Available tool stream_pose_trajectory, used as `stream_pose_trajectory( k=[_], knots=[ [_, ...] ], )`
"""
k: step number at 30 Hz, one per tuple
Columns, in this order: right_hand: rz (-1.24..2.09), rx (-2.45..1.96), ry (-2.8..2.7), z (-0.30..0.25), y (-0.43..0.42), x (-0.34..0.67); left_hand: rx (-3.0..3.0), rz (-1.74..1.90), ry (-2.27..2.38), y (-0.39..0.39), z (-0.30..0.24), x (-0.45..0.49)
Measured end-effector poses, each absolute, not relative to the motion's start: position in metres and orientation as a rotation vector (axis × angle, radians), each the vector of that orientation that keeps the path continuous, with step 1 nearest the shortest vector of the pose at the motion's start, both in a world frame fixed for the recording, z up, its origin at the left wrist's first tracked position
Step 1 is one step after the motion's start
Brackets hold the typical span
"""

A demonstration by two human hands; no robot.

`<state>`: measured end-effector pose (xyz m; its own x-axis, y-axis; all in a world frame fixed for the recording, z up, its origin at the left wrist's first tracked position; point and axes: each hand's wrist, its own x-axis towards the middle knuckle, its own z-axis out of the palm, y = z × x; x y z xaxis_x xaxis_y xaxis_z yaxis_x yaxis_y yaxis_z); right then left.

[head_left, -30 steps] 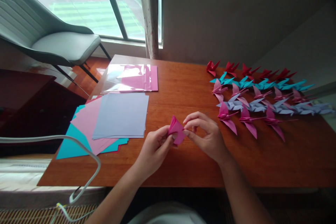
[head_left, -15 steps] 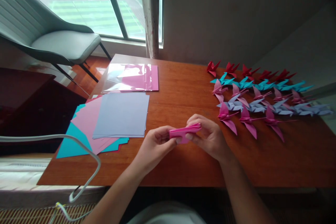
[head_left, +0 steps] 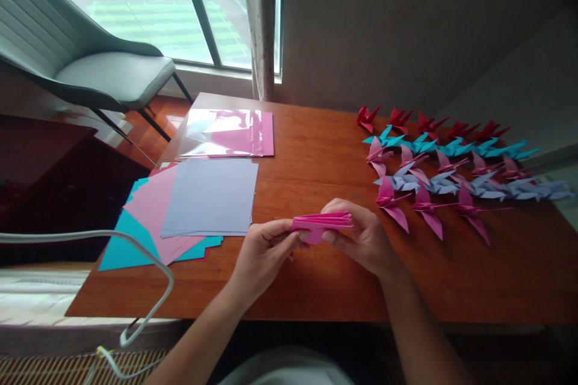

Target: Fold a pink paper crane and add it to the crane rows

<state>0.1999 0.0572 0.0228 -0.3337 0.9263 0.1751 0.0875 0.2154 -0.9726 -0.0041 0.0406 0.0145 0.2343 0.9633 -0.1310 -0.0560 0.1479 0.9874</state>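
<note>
A piece of folded pink origami paper (head_left: 321,225) is held up over the front of the table, its layered edges fanned slightly apart toward the right. My left hand (head_left: 270,248) pinches its left end between thumb and fingers. On the right end, my right hand (head_left: 361,233) is closed, thumb in front and fingers behind the paper. Several finished paper cranes stand in rows to the right, the nearest a magenta crane (head_left: 391,203). Left of my hands lies a stack of lavender paper sheets (head_left: 210,198).
Pink sheets (head_left: 153,195) and turquoise sheets (head_left: 129,243) fan out under the lavender ones. Behind them lies a clear plastic packet (head_left: 226,132) with magenta paper. A white cable (head_left: 158,261) loops across the table's left front. A grey chair (head_left: 117,75) stands beyond, by the window.
The folded paper has turned a little, and its layers now show more widely spread at the right end. Both hands keep their hold, with the fingers slightly shifted.
</note>
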Motion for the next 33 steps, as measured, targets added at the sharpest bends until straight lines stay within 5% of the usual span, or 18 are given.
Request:
stream_pose_trajectory(
  k=[33],
  knots=[
    [0.870, -0.849, -1.578, 0.015, 0.057, 0.199, 1.172, 1.150, 0.971, 0.043, 0.003, -0.001]
  ],
)
